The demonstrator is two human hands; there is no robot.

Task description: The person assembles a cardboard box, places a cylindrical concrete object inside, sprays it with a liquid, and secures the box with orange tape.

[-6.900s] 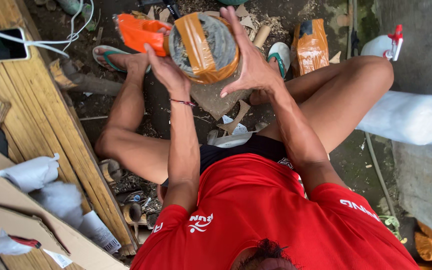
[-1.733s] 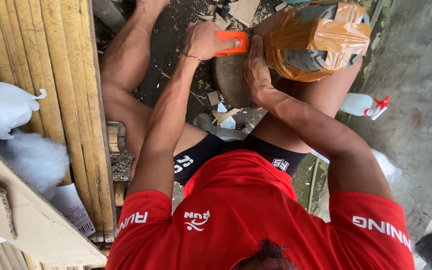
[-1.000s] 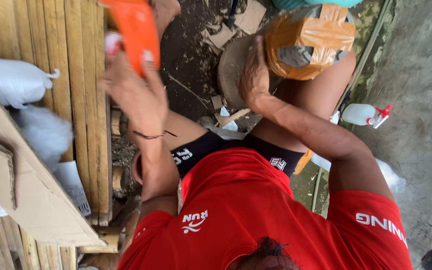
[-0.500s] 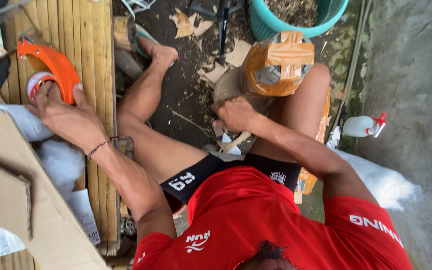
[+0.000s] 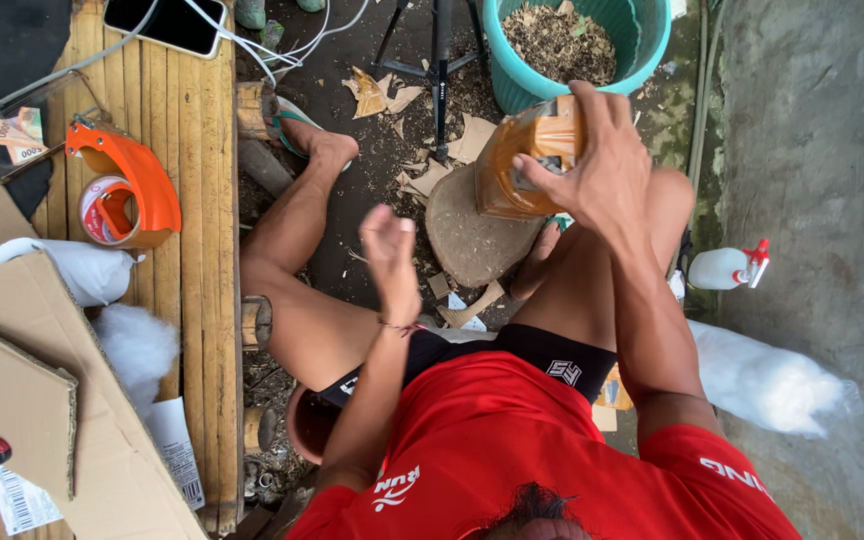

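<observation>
The left hand (image 5: 392, 255) hung empty over the person's lap, fingers loosely spread, blurred, touching nothing. Half a second before it had been out over the bench (image 5: 187, 200) with the orange tape gun (image 5: 122, 190); now the gun lay by itself on the slats near the bench's inner edge, so the taping tool was put down and that hand was free again. The right hand (image 5: 592, 170) gripped the parcel (image 5: 527, 155), a lump wrapped in brown tape, from above and the far side, fingers curled over its top. The parcel sat lifted just above the stump (image 5: 472, 240) between the knees, close to the teal bucket (image 5: 577, 45) of wood shavings, whereas a moment earlier it had stood further off with the hand only near its base.

Room was tight. Knees closed in both sides of the stump, cardboard scraps (image 5: 392, 95) littered the ground past it, and a tripod's legs (image 5: 437, 60) stood just beside the bucket. On the bench, cardboard sheets (image 5: 42, 370) filled the near corner; a phone (image 5: 167, 20) lay at the far edge. A spray bottle (image 5: 727, 268) stood right of the knee.
</observation>
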